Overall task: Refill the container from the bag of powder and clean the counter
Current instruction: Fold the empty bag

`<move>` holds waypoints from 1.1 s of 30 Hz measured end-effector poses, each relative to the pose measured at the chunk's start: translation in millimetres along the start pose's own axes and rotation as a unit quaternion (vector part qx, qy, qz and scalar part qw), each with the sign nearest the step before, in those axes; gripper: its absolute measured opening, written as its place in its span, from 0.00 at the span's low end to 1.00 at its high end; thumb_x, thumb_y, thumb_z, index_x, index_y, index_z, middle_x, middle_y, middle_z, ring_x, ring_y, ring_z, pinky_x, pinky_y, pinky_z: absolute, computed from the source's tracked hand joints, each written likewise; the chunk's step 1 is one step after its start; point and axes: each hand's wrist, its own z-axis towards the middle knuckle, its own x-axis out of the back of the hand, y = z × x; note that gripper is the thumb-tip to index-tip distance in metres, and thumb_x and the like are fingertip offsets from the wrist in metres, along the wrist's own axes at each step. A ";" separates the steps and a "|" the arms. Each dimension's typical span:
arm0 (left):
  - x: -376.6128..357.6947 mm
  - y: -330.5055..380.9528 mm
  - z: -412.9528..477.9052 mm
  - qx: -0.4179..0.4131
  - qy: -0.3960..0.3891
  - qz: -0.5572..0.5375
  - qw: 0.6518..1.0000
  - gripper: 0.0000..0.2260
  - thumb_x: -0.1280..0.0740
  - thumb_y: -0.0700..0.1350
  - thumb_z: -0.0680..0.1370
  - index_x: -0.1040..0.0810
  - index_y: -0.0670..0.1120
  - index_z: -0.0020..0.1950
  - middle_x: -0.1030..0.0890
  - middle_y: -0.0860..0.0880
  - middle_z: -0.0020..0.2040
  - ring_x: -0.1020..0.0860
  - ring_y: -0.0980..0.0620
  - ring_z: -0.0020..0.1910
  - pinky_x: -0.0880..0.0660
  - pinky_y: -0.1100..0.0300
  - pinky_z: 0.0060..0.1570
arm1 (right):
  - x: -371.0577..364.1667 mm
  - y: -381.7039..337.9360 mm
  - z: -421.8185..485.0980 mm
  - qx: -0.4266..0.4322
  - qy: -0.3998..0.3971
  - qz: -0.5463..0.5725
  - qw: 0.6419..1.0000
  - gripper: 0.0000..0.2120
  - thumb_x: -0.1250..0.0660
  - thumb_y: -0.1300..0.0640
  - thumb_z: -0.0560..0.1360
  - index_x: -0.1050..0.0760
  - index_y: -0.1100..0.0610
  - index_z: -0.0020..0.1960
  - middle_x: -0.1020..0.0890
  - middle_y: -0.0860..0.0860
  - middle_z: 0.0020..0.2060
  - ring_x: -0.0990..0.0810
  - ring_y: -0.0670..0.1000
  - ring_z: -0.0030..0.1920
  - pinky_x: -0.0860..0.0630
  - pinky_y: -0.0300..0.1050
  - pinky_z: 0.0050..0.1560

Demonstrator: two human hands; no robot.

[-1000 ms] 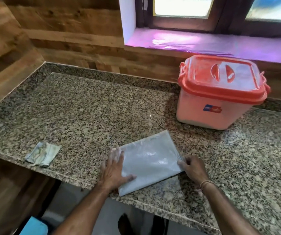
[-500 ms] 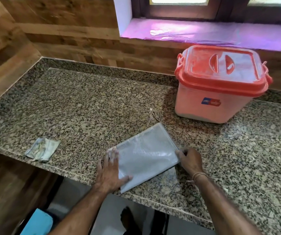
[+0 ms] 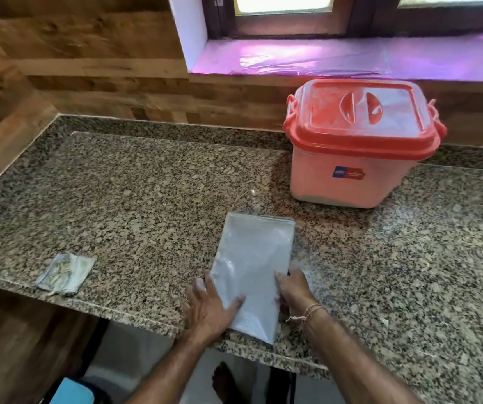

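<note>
The speckled tabletop [image 3: 147, 199] is carrying the orange-lidded container [image 3: 351, 176], standing closed at the back. In front of the container, the flattened pale-grey bag [image 3: 254, 258] is lying with its long axis running from the front edge toward the container. Far left of the container, a crumpled cloth [image 3: 65, 272] is lying near that edge. The left grip [image 3: 208, 307] is pressing spread and flat on the bag; the right grip [image 3: 294, 290] is pinching its right edge.

Wood-panelled wall [image 3: 88, 53] ran along back and left side. Dark window frame [image 3: 281, 24] at top, white reveal [image 3: 189, 30] on its left. Sill [image 3: 321, 58] covered with a glossy purple sheet, wrinkled. Light-blue object [image 3: 74, 392] at bottom left, cut off by the edge of view, beside pale floor [image 3: 135, 360].
</note>
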 end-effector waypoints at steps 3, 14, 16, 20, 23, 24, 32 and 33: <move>14.0 5.4 14.3 0.031 0.056 -0.139 0.988 0.37 0.39 0.71 0.78 0.39 0.46 0.75 0.32 0.40 0.72 0.28 0.43 0.67 0.24 0.44 0.65 | 10.5 -0.6 2.7 0.008 -0.059 -0.008 0.998 0.09 0.40 0.62 0.83 0.23 0.63 0.57 0.15 0.59 0.44 0.21 0.58 0.36 0.26 0.45 0.28; 58.1 4.3 31.9 0.047 -0.082 -0.487 0.868 0.11 0.24 0.39 0.75 0.17 0.37 0.55 0.14 0.42 0.52 0.15 0.48 0.48 0.20 0.64 0.33 | 54.1 -18.9 0.4 0.051 -0.149 -0.022 0.987 0.07 0.35 0.60 0.83 0.17 0.59 0.53 0.12 0.55 0.48 0.15 0.54 0.48 0.21 0.41 0.39; 59.2 4.5 31.0 0.035 -0.048 -0.472 0.880 0.11 0.23 0.40 0.74 0.16 0.38 0.54 0.13 0.43 0.50 0.15 0.47 0.49 0.17 0.59 0.41 | 57.5 -25.6 -2.1 0.078 -0.127 -0.046 0.988 0.08 0.32 0.62 0.81 0.18 0.62 0.45 0.14 0.53 0.39 0.15 0.49 0.39 0.22 0.35 0.33; 90.0 9.6 27.8 -0.011 0.042 -0.469 0.882 0.08 0.24 0.42 0.74 0.16 0.40 0.51 0.12 0.44 0.46 0.13 0.44 0.44 0.15 0.50 0.45 | 54.5 -62.5 -5.6 0.122 -0.096 -0.058 0.986 0.09 0.36 0.61 0.83 0.26 0.63 0.44 0.26 0.53 0.29 0.27 0.40 0.20 0.33 0.33 0.19; 118.3 14.8 22.2 -0.065 0.089 -0.509 0.854 0.08 0.25 0.43 0.76 0.16 0.41 0.53 0.12 0.43 0.46 0.13 0.45 0.41 0.16 0.53 0.39 | 44.5 -98.1 -8.3 0.149 -0.106 0.042 0.982 0.11 0.36 0.58 0.84 0.29 0.58 0.43 0.21 0.55 0.34 0.16 0.50 0.31 0.20 0.38 0.28; 124.1 16.4 18.8 -0.078 0.106 -0.523 0.842 0.08 0.25 0.44 0.77 0.16 0.42 0.53 0.12 0.44 0.46 0.13 0.45 0.41 0.16 0.52 0.40 | 41.0 -105.8 -9.6 0.161 -0.107 0.068 0.979 0.11 0.36 0.57 0.84 0.29 0.57 0.42 0.19 0.57 0.36 0.15 0.52 0.34 0.17 0.40 0.33; 66.8 -4.7 7.4 -0.044 0.199 -0.417 0.886 0.15 0.32 0.58 0.80 0.18 0.46 0.51 0.14 0.48 0.41 0.14 0.49 0.36 0.18 0.55 0.29 | 25.5 -35.1 -11.7 0.186 -0.040 -0.044 0.981 0.20 0.31 0.45 0.79 0.31 0.54 0.34 0.24 0.54 0.36 0.23 0.54 0.37 0.18 0.56 0.36; 53.3 -10.0 5.5 -0.031 0.185 -0.397 0.899 0.14 0.32 0.57 0.81 0.19 0.47 0.50 0.15 0.49 0.41 0.15 0.49 0.36 0.21 0.57 0.27 | 26.1 -13.7 -7.2 0.167 -0.036 -0.070 0.983 0.23 0.30 0.41 0.76 0.30 0.57 0.34 0.23 0.55 0.36 0.22 0.56 0.37 0.18 0.56 0.37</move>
